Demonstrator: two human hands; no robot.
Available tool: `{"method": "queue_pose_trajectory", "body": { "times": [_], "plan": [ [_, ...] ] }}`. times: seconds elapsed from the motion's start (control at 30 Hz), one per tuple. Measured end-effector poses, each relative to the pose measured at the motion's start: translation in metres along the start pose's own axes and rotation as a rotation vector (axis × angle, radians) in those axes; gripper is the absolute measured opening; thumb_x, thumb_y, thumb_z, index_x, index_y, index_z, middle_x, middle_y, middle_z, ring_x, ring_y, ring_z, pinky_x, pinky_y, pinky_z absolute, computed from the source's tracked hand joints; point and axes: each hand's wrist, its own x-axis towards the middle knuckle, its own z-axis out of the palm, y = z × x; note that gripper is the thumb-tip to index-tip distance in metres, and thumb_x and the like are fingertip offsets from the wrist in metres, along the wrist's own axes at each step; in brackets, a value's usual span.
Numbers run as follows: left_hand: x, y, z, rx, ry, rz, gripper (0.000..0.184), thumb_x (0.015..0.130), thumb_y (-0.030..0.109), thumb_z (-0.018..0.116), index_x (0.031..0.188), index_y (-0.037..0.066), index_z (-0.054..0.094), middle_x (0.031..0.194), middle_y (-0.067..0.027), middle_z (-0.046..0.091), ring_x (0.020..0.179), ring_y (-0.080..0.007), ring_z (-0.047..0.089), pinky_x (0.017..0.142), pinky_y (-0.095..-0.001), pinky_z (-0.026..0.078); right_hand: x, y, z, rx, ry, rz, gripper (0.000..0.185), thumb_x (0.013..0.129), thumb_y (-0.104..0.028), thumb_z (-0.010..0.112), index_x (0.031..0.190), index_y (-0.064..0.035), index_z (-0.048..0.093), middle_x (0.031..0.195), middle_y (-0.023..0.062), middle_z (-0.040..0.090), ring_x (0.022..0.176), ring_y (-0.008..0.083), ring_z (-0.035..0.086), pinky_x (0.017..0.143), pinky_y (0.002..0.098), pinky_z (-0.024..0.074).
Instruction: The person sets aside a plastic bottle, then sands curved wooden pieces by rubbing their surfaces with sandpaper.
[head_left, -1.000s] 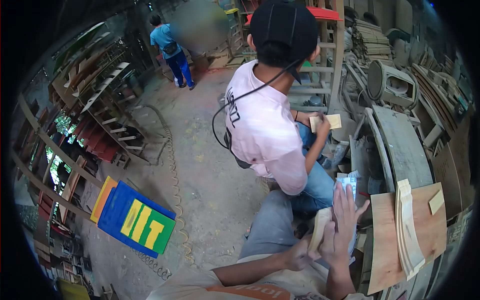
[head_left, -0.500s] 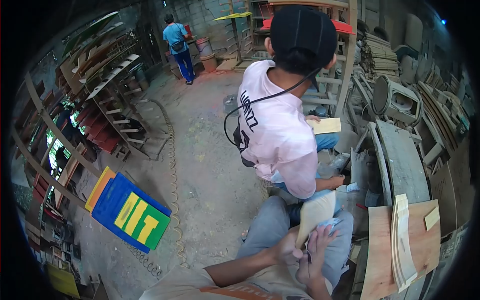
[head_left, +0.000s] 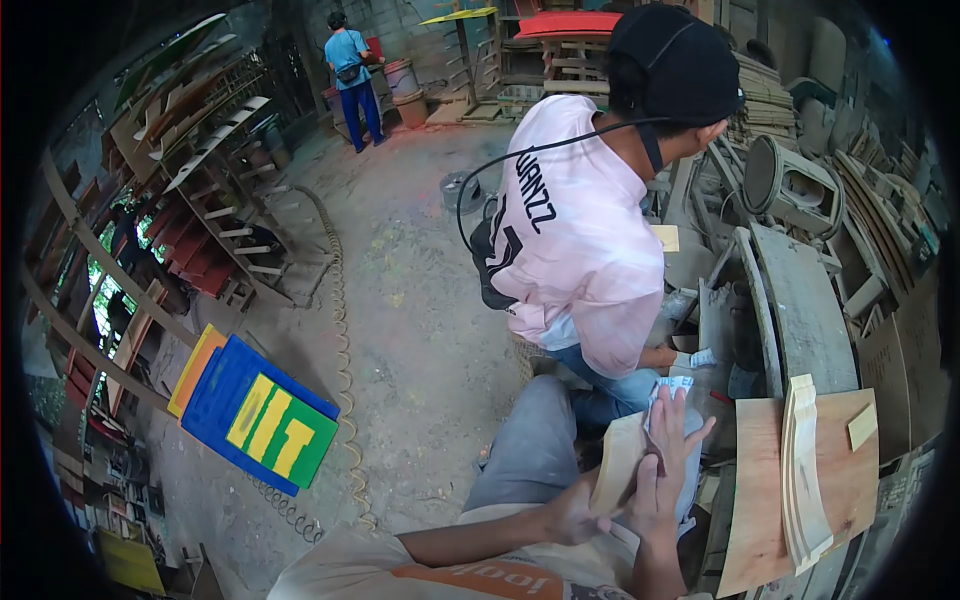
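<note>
A pale wooden piece (head_left: 618, 462) stands tilted above my lap, its lower end in my left hand (head_left: 575, 512), whose fingers wrap round it. On its right side is my right hand (head_left: 662, 468), fingers spread and pointing up. A bluish-white printed sheet (head_left: 676, 383) shows behind those fingers, pressed between the palm and the wood; how far it reaches down is hidden. To the right, a stack of curved pale wooden strips (head_left: 806, 480) lies on a brown board (head_left: 755, 490), with a small wooden block (head_left: 861, 426) beside it.
A co-worker in a pink shirt (head_left: 590, 240) sits close in front, one hand holding a similar sheet (head_left: 697, 358). Another person in blue (head_left: 350, 80) stands far off. Painted boards (head_left: 262, 412) and a coiled hose (head_left: 343, 350) are at the left. Wooden frames (head_left: 810, 300) crowd the right.
The wooden piece has tilted and dropped lower, and my right hand has moved up with its fingers stretched. The co-worker leans further right. The view has shifted slightly.
</note>
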Motion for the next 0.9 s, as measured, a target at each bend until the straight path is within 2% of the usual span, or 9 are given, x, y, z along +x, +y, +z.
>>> {"method": "queue_pose_trajectory", "body": {
  "times": [0.1, 0.2, 0.33, 0.47, 0.57, 0.63, 0.73, 0.8, 0.9],
  "plan": [
    [0.013, 0.017, -0.007, 0.026, 0.022, 0.13, 0.09, 0.082, 0.072, 0.051, 0.128, -0.005, 0.041, 0.107, -0.0095, 0.053, 0.1, -0.0182, 0.052, 0.089, -0.0339, 0.042, -0.015, -0.007, 0.022, 0.029, 0.134, -0.04, 0.051, 0.098, -0.026, 0.032, 0.141, 0.0, 0.039, 0.147, 0.0197, 0.036, 0.141, 0.0419, 0.02, 0.107, 0.0637, -0.0123],
    [0.021, 0.024, -0.029, -0.009, -0.069, 0.04, 0.095, 0.082, 0.071, 0.05, 0.136, -0.006, 0.036, 0.14, -0.0224, 0.037, 0.132, -0.0333, 0.036, 0.106, -0.0395, 0.03, -0.049, 0.005, 0.052, 0.039, 0.097, -0.08, 0.05, 0.098, -0.025, 0.032, 0.14, 0.001, 0.039, 0.146, 0.0212, 0.038, 0.141, 0.0427, 0.02, 0.106, 0.0637, -0.0126],
    [0.008, 0.006, -0.013, 0.075, -0.111, -0.033, 0.095, 0.08, 0.072, 0.052, 0.132, -0.006, 0.041, 0.135, -0.022, 0.042, 0.127, -0.0307, 0.041, 0.104, -0.0402, 0.033, -0.008, -0.003, 0.011, -0.05, 0.025, -0.026, 0.051, 0.094, -0.02, 0.035, 0.138, 0.0064, 0.039, 0.146, 0.0236, 0.036, 0.141, 0.0434, 0.019, 0.106, 0.0651, -0.0115],
    [0.009, 0.007, -0.025, -0.186, -0.071, -0.077, 0.094, 0.08, 0.071, 0.055, 0.132, -0.006, 0.04, 0.127, -0.0199, 0.048, 0.118, -0.0268, 0.047, 0.1, -0.0381, 0.037, -0.028, 0.003, 0.038, 0.046, 0.084, -0.133, 0.05, 0.093, -0.016, 0.039, 0.138, 0.0049, 0.04, 0.147, 0.0204, 0.036, 0.142, 0.0404, 0.019, 0.104, 0.0697, -0.0085],
    [0.023, 0.022, -0.039, -0.019, -0.074, -0.011, 0.094, 0.079, 0.071, 0.055, 0.13, -0.006, 0.041, 0.124, -0.0186, 0.05, 0.114, -0.0244, 0.048, 0.098, -0.0366, 0.038, -0.059, 0.02, 0.063, 0.072, 0.077, -0.215, 0.049, 0.092, -0.016, 0.038, 0.138, 0.0021, 0.043, 0.147, 0.0178, 0.038, 0.141, 0.039, 0.023, 0.104, 0.0713, -0.0071],
    [0.017, 0.02, -0.031, -0.038, -0.093, -0.112, 0.094, 0.079, 0.072, 0.055, 0.13, -0.006, 0.041, 0.124, -0.0169, 0.05, 0.115, -0.0235, 0.048, 0.099, -0.0363, 0.037, -0.029, 0.013, 0.043, 0.006, 0.08, -0.176, 0.048, 0.093, -0.018, 0.037, 0.137, 0.0003, 0.044, 0.146, 0.0159, 0.04, 0.139, 0.0389, 0.027, 0.105, 0.0686, -0.0087],
    [0.011, 0.019, -0.005, -0.095, -0.097, 0.002, 0.091, 0.079, 0.068, 0.059, 0.128, -0.006, 0.042, 0.119, -0.0139, 0.054, 0.106, -0.0216, 0.053, 0.091, -0.0334, 0.044, 0.011, -0.007, 0.01, -0.042, 0.111, -0.091, 0.048, 0.094, -0.02, 0.039, 0.138, -0.0006, 0.045, 0.144, 0.0154, 0.043, 0.139, 0.0368, 0.03, 0.106, 0.0643, -0.0119],
    [0.005, 0.014, -0.03, -0.005, -0.138, -0.147, 0.093, 0.076, 0.068, 0.062, 0.128, -0.007, 0.042, 0.119, -0.012, 0.056, 0.104, -0.0205, 0.057, 0.085, -0.0301, 0.047, -0.006, -0.005, 0.026, 0.031, 0.136, -0.089, 0.047, 0.094, -0.021, 0.041, 0.136, -0.0013, 0.047, 0.143, 0.0142, 0.045, 0.14, 0.034, 0.03, 0.105, 0.0646, -0.0127],
    [0.014, 0.027, -0.041, -0.487, 0.079, -0.477, 0.099, 0.072, 0.07, 0.065, 0.129, -0.007, 0.042, 0.121, -0.0112, 0.056, 0.106, -0.0194, 0.058, 0.085, -0.0283, 0.047, -0.049, 0.007, 0.056, 0.001, -0.066, -0.164, 0.048, 0.1, -0.027, 0.032, 0.141, -0.0036, 0.04, 0.147, 0.016, 0.038, 0.141, 0.0358, 0.024, 0.107, 0.0638, -0.0117]
  ]
}}
